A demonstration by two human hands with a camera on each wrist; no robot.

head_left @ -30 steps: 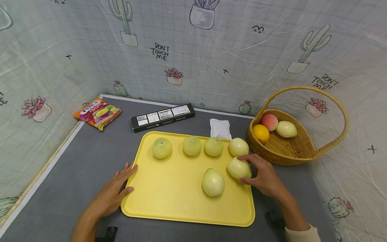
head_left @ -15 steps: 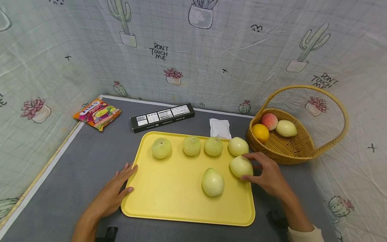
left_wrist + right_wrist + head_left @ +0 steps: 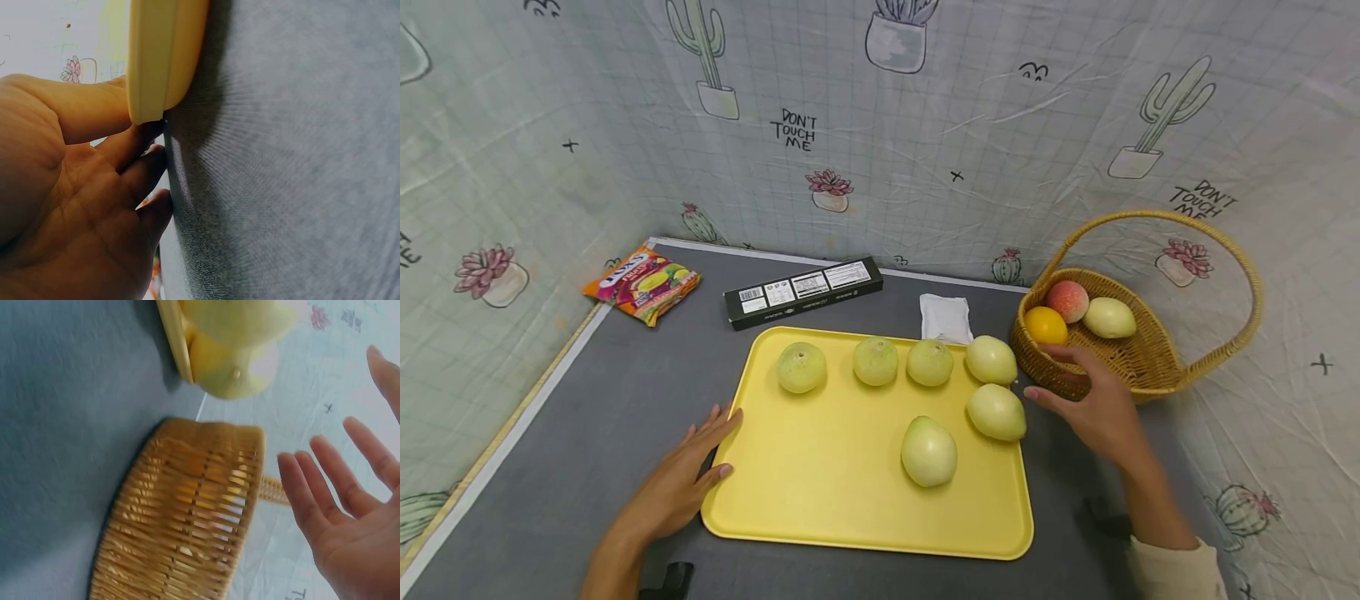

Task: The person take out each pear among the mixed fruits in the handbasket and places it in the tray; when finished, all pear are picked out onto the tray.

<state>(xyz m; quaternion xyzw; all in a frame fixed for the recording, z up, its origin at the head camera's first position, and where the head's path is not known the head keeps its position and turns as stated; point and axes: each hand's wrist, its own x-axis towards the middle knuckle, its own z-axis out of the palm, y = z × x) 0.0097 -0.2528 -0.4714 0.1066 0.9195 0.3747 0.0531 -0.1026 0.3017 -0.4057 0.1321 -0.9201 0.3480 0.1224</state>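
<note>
In the head view, my left hand (image 3: 672, 482) rests against the left edge of a yellow tray (image 3: 820, 487), fingers extended. The left wrist view shows its thumb (image 3: 87, 106) at the tray's rim. My right hand (image 3: 1105, 408) is empty, fingers spread, over the near rim of a wicker basket (image 3: 1157, 358). Several pale green, rounded fruits lie on the tray: a row along the far edge, one pointed fruit (image 3: 997, 412) by the right edge and another pointed fruit (image 3: 928, 452) right of the middle. Inside the basket are an orange (image 3: 1046, 325), a peach (image 3: 1067, 301) and a pale fruit (image 3: 1110, 318).
Behind the tray lie a long black box (image 3: 805, 292) and a white packet (image 3: 946, 318). An orange snack bag (image 3: 643, 283) sits at the back left. A cactus-print cloth (image 3: 880, 150) hangs behind the grey table (image 3: 572, 442); the basket's tall handle (image 3: 1247, 275) arches up on the right.
My right hand has let go of the pointed fruit by the tray's right edge, after shifting it slightly, and moved right and away to the basket. The left hand has stayed put.
</note>
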